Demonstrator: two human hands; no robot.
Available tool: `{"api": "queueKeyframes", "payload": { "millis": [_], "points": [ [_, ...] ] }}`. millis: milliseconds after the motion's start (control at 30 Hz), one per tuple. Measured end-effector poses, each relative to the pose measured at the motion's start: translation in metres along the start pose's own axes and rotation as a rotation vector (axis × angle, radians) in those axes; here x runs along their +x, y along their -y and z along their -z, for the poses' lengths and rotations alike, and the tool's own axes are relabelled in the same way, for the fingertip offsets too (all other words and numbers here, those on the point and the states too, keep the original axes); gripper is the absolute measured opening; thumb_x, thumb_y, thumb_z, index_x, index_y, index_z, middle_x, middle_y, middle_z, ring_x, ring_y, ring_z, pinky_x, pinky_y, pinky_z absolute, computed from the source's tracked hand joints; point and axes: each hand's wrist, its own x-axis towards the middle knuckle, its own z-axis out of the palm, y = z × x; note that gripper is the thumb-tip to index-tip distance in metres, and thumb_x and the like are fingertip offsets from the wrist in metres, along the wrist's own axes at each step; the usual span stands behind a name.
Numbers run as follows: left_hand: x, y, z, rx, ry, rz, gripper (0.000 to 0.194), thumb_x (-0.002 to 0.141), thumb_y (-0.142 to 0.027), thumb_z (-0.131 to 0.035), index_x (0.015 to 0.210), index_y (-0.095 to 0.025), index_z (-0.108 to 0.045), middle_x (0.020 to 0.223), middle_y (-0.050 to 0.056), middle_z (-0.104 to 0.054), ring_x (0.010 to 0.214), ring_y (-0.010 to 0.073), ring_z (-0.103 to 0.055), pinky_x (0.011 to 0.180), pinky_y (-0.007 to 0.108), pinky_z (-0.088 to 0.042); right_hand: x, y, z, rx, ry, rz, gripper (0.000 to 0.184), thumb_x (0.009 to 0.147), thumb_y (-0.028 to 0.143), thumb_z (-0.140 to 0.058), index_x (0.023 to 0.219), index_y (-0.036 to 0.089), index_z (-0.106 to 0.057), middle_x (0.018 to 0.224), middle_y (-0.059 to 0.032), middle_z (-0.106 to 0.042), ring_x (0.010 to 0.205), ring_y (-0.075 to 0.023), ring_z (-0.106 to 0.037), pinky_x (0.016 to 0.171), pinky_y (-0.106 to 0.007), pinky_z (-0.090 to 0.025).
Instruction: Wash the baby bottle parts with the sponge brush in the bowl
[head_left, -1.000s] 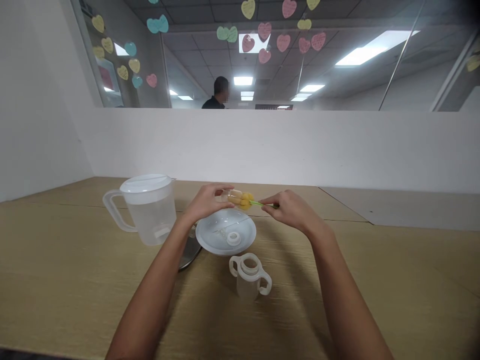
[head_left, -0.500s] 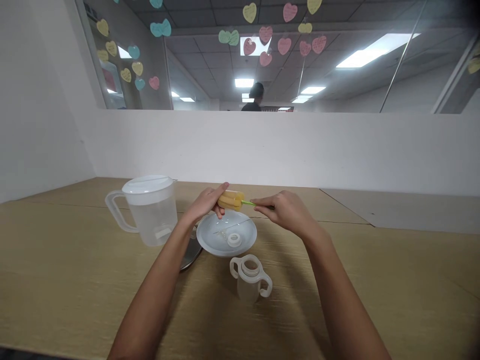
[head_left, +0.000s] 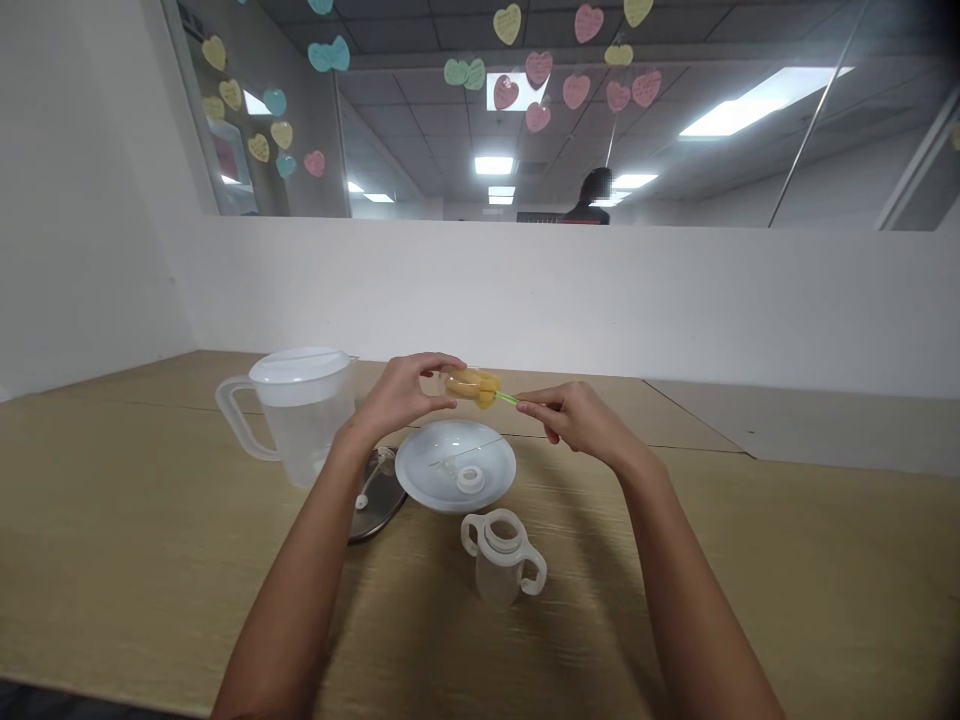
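My left hand [head_left: 399, 397] is closed round a clear bottle [head_left: 456, 383], tipped on its side above the bowl with its mouth toward the right. In my right hand [head_left: 574, 415] is the thin green handle of a bottle brush [head_left: 507, 398]. Its yellow sponge head reaches into the bottle. Under the bottle stands a white bowl [head_left: 416, 478], holding a white ring-shaped cap [head_left: 470, 480] and small clear pieces I cannot make out. Nearer to me, a translucent two-handled cup [head_left: 499, 580] stands upright on the table.
A lidded translucent pitcher [head_left: 300, 425] stands at the left. Left of the bowl lies a dark round metal plate [head_left: 386, 495] with a thin white straw-like part [head_left: 370, 484] on it, partly behind my forearm. Beyond the table [head_left: 675, 560], a wall carries a window; a person [head_left: 592, 197] shows through it.
My left hand has shifted its grip on the bottle, its fingers turning round it while the brush stays at the mouth. Behind the window the person has moved right.
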Motion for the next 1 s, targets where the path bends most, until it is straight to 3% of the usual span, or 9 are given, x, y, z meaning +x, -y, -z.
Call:
{"api": "queueKeyframes", "payload": {
  "millis": [100, 167, 300, 367, 467, 567, 700, 1000],
  "points": [
    [-0.007, 0.006, 0.016, 0.172, 0.036, 0.118, 0.042, 0.069, -0.031, -0.066, 0.111, -0.023, -0.061, 0.11, 0.003, -0.063, 0.097, 0.02, -0.057, 0.087, 0.032, -0.044, -0.001, -0.004, 0.002, -0.041, -0.003, -0.024, 0.041, 0.086, 0.046, -0.045, 0.104, 0.018, -0.069, 0.047, 0.0028, -0.044, 0.044, -0.0084, -0.036, 0.048, -0.022, -0.031],
    [-0.013, 0.016, 0.026, 0.296, 0.106, 0.266, 0.046, 0.069, -0.033, -0.065, 0.113, -0.022, -0.059, 0.11, 0.004, -0.063, 0.098, 0.021, -0.057, 0.086, 0.031, -0.044, -0.001, -0.007, 0.004, -0.076, -0.011, -0.043, 0.041, 0.085, 0.045, -0.046, 0.103, 0.017, -0.07, 0.048, 0.0018, -0.046, 0.045, -0.0091, -0.039, 0.047, -0.022, -0.031],
    [-0.019, 0.044, 0.037, 0.444, 0.45, 0.652, 0.06, 0.061, -0.044, -0.068, 0.113, -0.016, -0.059, 0.108, 0.009, -0.064, 0.096, 0.0253, -0.059, 0.081, 0.031, -0.045, -0.002, -0.009, 0.007, -0.099, -0.023, -0.086, 0.041, 0.085, 0.045, -0.045, 0.104, 0.017, -0.069, 0.049, 0.0018, -0.047, 0.042, -0.0081, -0.036, 0.046, -0.022, -0.032],
    [-0.02, 0.056, 0.037, 0.489, 0.564, 0.754, 0.058, 0.059, -0.052, -0.066, 0.103, -0.015, -0.063, 0.103, 0.01, -0.066, 0.093, 0.0271, -0.06, 0.077, 0.031, -0.046, -0.002, -0.008, 0.008, -0.089, -0.014, -0.1, 0.041, 0.085, 0.045, -0.045, 0.105, 0.018, -0.069, 0.049, 0.002, -0.048, 0.04, -0.0075, -0.035, 0.046, -0.022, -0.033],
    [-0.021, 0.067, 0.035, 0.525, 0.579, 0.794, 0.053, 0.059, -0.052, -0.065, 0.097, -0.015, -0.066, 0.103, 0.01, -0.066, 0.093, 0.0278, -0.06, 0.073, 0.03, -0.045, -0.003, -0.006, 0.008, -0.077, 0.0, -0.098, 0.041, 0.086, 0.044, -0.045, 0.105, 0.017, -0.068, 0.049, 0.0019, -0.048, 0.04, -0.0077, -0.036, 0.046, -0.022, -0.034],
    [-0.021, 0.077, 0.033, 0.569, 0.578, 0.805, 0.056, 0.054, -0.037, -0.07, 0.106, -0.017, -0.065, 0.11, 0.009, -0.064, 0.097, 0.0277, -0.059, 0.074, 0.028, -0.045, -0.002, -0.005, 0.008, -0.088, 0.001, -0.084, 0.04, 0.086, 0.044, -0.045, 0.105, 0.017, -0.069, 0.049, 0.0018, -0.048, 0.04, -0.0077, -0.037, 0.046, -0.022, -0.034],
    [-0.022, 0.089, 0.025, 0.57, 0.679, 0.817, 0.057, 0.049, -0.025, -0.073, 0.106, -0.02, -0.065, 0.108, 0.007, -0.065, 0.097, 0.0258, -0.06, 0.073, 0.025, -0.046, -0.002, -0.006, 0.007, -0.105, -0.004, -0.095, 0.038, 0.086, 0.042, -0.046, 0.104, 0.018, -0.069, 0.05, 0.0011, -0.05, 0.041, -0.0079, -0.039, 0.046, -0.022, -0.033],
    [-0.014, 0.083, -0.012, 0.559, 0.787, 0.856, 0.056, 0.043, -0.015, -0.075, 0.099, -0.017, -0.068, 0.091, 0.01, -0.07, 0.078, 0.0251, -0.064, 0.064, 0.027, -0.049, -0.003, -0.007, 0.008, -0.116, -0.011, -0.113, 0.035, 0.085, 0.039, -0.047, 0.103, 0.019, -0.07, 0.049, 0.0011, -0.05, 0.041, -0.0079, -0.04, 0.046, -0.021, -0.034]
  ]
}}
